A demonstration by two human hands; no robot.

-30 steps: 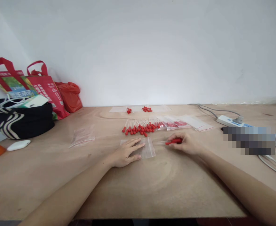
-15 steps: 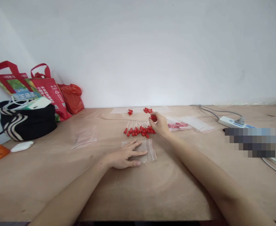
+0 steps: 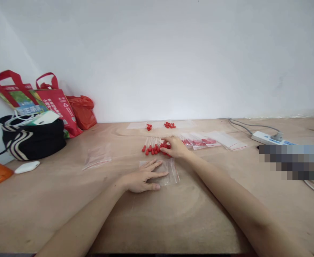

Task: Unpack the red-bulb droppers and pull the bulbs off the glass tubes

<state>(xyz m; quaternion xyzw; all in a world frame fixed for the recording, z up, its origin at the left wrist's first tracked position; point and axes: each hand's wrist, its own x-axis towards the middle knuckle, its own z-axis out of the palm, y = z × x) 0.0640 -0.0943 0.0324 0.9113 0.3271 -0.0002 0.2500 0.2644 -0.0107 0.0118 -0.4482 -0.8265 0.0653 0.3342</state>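
Observation:
My left hand (image 3: 146, 176) lies flat with fingers spread on a clear zip bag (image 3: 170, 171), pinning it to the table. Just beyond it is a row of droppers (image 3: 152, 148) with red bulbs towards me and thin clear stems pointing away. My right hand (image 3: 176, 146) is at the right end of this row, its fingers and thumb curled round some red bulbs. How many droppers it grips is hidden by the hand. Filled zip bags (image 3: 198, 142) with red bulbs showing through lie right behind that hand.
Two small groups of red bulbs (image 3: 170, 125) lie near the wall. Flat clear bags (image 3: 228, 140) are on the right, another bag (image 3: 98, 157) on the left. A power strip (image 3: 269, 138) with cables stands far right; a black bag (image 3: 34, 137) and red bags (image 3: 57, 110) stand left.
My right hand has come down and slightly left from above the row's far end, with a dropper in it, onto the bulbs. My left hand stays on the bag.

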